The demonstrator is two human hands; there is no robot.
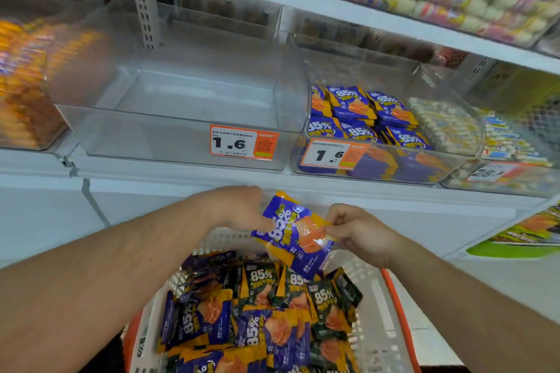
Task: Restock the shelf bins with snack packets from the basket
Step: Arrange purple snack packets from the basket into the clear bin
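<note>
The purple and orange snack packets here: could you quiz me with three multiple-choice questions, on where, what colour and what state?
1. Where is the white plastic basket?
A. below the hands
B. on the top shelf
C. inside a bin

2. What colour are the price tags' borders, as on this one?
A. green
B. orange
C. black

3. What state is the clear plastic bin behind that tag in?
A. full
B. half full
C. empty

Answers:
1 A: it sits under both forearms.
2 B: orange frames the white label.
3 C: only its bare floor shows, while the left hand and right hand hold a purple and orange snack packet below it.
</note>
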